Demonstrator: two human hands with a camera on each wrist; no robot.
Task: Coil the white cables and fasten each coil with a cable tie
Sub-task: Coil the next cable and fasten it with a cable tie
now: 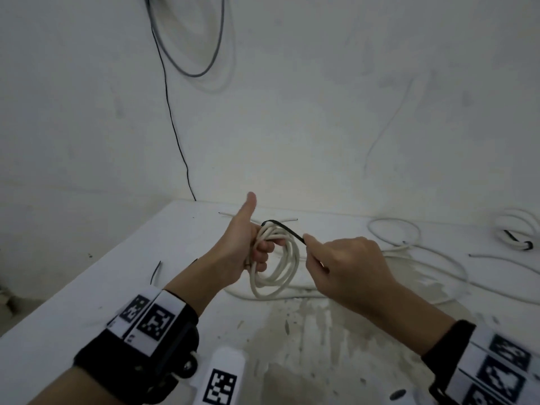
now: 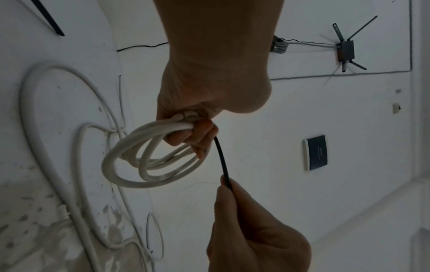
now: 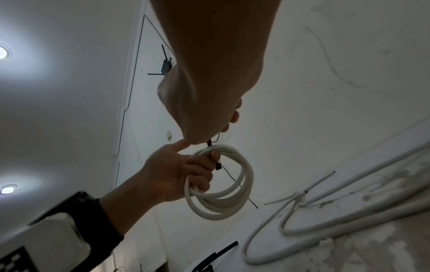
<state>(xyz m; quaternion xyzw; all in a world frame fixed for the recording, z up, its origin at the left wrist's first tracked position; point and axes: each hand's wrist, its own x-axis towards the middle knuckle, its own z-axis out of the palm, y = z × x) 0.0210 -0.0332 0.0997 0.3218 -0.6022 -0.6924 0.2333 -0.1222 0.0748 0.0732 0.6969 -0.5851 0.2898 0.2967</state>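
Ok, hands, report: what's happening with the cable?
Left hand grips coiled white cable. Right hand pinches thin black cable tie looped over coil. Nothing blocking.

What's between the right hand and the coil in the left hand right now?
Only the black cable tie: it runs from the right hand up to the left hand gripping the white coil. The left wrist view shows it best.

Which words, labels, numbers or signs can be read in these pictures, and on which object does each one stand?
No text can be read in any view.
Dark wall panel: one line of small pale print, too small and blurred to read.
Wrist bands: black-and-white square marker patterns only, no letters or numbers.
White coil, black cable tie, table: no print visible.
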